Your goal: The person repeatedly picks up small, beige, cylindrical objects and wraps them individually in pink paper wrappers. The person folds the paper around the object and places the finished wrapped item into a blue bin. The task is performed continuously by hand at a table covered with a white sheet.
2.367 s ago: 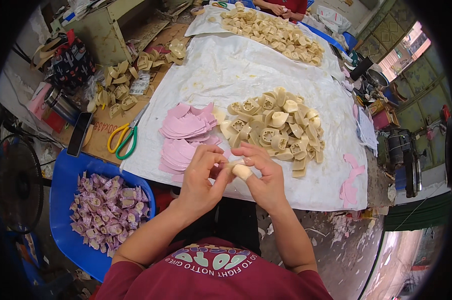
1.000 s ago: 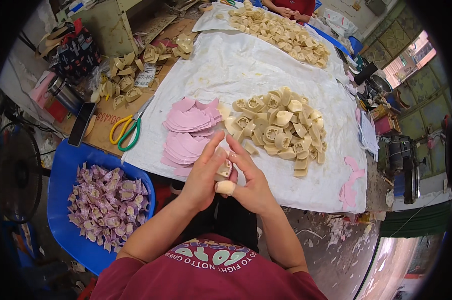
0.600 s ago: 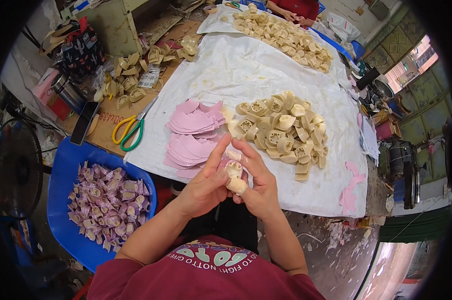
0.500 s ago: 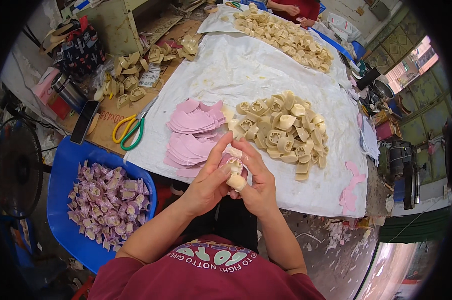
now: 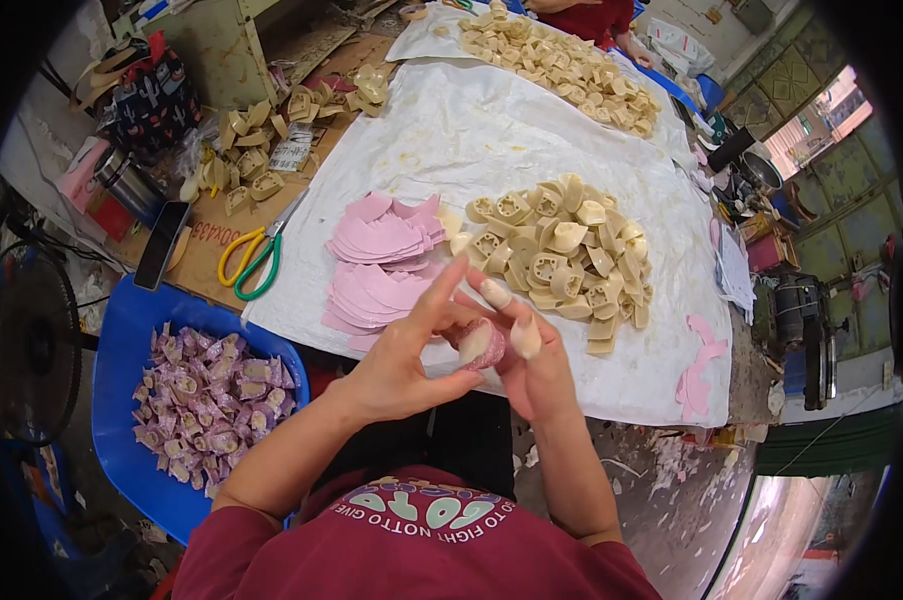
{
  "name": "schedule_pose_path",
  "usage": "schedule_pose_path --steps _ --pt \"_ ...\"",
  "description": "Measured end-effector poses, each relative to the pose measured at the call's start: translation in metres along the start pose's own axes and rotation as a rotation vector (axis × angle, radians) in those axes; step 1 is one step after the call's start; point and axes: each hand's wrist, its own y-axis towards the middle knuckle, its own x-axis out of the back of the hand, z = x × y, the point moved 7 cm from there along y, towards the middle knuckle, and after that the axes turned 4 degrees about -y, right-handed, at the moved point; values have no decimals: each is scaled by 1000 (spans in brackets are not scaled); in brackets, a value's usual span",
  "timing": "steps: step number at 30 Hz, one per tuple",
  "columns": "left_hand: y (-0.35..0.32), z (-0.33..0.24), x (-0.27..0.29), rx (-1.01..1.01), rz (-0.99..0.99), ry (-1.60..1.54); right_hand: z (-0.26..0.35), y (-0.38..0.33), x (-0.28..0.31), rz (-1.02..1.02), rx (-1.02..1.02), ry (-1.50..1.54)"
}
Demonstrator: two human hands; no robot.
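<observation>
Gripped between both hands (image 5: 472, 350) — a pink-wrapped beige piece (image 5: 482, 342).

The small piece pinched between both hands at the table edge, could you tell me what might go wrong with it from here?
The pink-wrapped piece is held by the left hand and right hand over the gap between table edge and lap, so a slip could drop it to the floor. A forward reach might also nudge the pink sheets off the white cloth.

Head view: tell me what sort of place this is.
Probably a small hand-assembly workshop. A long table under a white sheet carries heaps of cream moulded pieces and stacked pink cut-outs; a blue tub holds finished wrapped pieces, with scissors close by.
</observation>
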Motion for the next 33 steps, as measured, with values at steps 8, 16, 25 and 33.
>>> schedule_pose_path --steps 8,16,25,33 --pt "8 -15 -2 -144 170 702 2 -10 26 -115 -187 -429" --pt "9 -24 5 -98 148 755 10 -16 19 -105 -11 -423" --pt "8 -16 1 -75 -87 688 16 -12 18 -137 82 -443" --pt "4 3 0 161 -303 601 1 -8 26 -199 -42 -193"
